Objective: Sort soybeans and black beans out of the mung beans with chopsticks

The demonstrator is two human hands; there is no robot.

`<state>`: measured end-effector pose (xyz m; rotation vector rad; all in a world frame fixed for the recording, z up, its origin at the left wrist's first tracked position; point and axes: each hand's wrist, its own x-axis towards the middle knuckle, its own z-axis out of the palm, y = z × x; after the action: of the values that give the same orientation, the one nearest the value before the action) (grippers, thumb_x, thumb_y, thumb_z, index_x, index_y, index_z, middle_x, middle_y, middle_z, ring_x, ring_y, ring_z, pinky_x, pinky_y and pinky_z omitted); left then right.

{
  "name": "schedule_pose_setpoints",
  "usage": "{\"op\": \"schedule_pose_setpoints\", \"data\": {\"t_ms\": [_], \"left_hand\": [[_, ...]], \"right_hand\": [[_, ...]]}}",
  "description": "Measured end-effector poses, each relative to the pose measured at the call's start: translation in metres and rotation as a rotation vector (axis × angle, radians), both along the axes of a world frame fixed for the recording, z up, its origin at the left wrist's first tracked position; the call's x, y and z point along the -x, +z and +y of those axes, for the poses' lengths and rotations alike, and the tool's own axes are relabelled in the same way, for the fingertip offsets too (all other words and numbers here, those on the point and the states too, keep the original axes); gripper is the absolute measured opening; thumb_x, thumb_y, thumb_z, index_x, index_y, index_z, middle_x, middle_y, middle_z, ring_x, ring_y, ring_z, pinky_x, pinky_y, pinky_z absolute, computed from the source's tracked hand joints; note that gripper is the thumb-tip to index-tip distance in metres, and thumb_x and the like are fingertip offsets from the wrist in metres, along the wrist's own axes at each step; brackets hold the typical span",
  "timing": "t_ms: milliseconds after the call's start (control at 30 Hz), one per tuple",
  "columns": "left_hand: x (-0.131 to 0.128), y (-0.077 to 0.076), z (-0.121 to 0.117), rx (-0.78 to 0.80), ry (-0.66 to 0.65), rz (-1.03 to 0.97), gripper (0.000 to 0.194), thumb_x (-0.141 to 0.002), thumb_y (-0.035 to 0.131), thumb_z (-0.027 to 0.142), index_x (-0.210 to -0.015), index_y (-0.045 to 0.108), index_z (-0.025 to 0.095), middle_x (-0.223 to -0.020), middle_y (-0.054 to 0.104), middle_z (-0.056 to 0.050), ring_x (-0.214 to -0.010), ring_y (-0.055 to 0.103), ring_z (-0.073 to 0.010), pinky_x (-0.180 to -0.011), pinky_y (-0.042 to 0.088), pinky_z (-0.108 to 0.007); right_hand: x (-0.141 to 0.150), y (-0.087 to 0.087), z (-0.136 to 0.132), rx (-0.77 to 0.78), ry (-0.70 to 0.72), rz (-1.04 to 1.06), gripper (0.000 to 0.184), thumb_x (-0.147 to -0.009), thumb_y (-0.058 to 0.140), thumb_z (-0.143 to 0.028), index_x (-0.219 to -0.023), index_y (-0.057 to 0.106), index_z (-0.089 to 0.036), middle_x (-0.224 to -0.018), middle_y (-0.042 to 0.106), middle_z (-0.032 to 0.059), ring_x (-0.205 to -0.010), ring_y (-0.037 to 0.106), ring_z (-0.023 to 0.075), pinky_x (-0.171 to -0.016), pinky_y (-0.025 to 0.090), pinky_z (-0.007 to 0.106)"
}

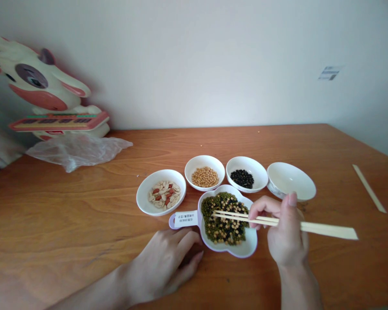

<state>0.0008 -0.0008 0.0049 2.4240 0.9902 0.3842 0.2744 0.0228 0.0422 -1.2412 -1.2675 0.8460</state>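
Left hand (168,260) rests curled on the table (84,232) beside the dish (251,243), any grasp impossible to tell; right hand (287,234) grips chopsticks (326,229) extending over mixed beans (221,232).

Cow toy (50,88), upper left: cut by left edge, base partly behind plastic bag (79,150). Pale shape (0,144) at left edge: blurred, unidentifiable. Wall sticker (330,73), upper right: print too small to read. Right hand (287,230), right of centre: hides part of chopsticks (326,230); whether tips hold anything, too small to tell. Left hand (166,262), lower centre: some fingertips hidden. Both forearms (299,288) cut by bottom edge.
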Motion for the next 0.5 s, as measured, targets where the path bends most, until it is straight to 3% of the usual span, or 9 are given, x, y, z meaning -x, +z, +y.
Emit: {"op": "schedule_pose_setpoints", "data": {"t_ms": [167, 300, 433, 500], "left_hand": [[0.0, 0.001, 0.001, 0.008, 0.005, 0.008, 0.013, -0.105, 0.054, 0.02, -0.116, 0.057, 0.027, -0.106, 0.074, 0.0, -0.086, 0.071, -0.0189, -0.073, 0.052, -0.032], [0.0, 0.0, 0.002, 0.003, 0.003, 0.002, 0.013, -0.104, 0.055, 0.019, -0.114, 0.057, 0.027, -0.105, 0.073, 0.0, -0.083, 0.069, -0.0179, -0.071, 0.05, -0.031], [0.0, 0.0, 0.001, -0.009, -0.001, -0.012, 0.014, -0.105, 0.054, 0.019, -0.116, 0.056, 0.027, -0.104, 0.073, 0.0, -0.081, 0.069, -0.0172, -0.07, 0.049, -0.03], [-0.001, 0.0, 0.001, -0.012, -0.003, -0.019, 0.014, -0.105, 0.055, 0.019, -0.115, 0.056, 0.027, -0.103, 0.073, 0.0, -0.081, 0.069, -0.0173, -0.07, 0.049, -0.03]], "right_hand": [[-0.01, 0.003, -0.001, -0.171, -0.031, -0.075, 0.097, -0.104, 0.014, -0.079, -0.055, 0.072, -0.02, -0.049, 0.064, 0.0076, -0.047, 0.062, 0.0174, -0.046, 0.046, 0.029], [-0.011, 0.004, -0.001, -0.208, -0.124, -0.109, 0.099, -0.103, 0.013, -0.081, -0.054, 0.073, -0.02, -0.049, 0.065, 0.0084, -0.047, 0.064, 0.0198, -0.045, 0.045, 0.032], [-0.004, 0.005, -0.007, -0.213, -0.24, -0.083, 0.098, -0.103, 0.012, -0.081, -0.053, 0.072, -0.021, -0.052, 0.067, 0.0091, -0.052, 0.066, 0.0225, -0.052, 0.046, 0.035], [-0.006, 0.005, -0.012, -0.31, -0.329, -0.064, 0.094, -0.105, 0.016, -0.078, -0.055, 0.072, -0.021, -0.054, 0.068, 0.0087, -0.056, 0.067, 0.0239, -0.059, 0.049, 0.037]]}}
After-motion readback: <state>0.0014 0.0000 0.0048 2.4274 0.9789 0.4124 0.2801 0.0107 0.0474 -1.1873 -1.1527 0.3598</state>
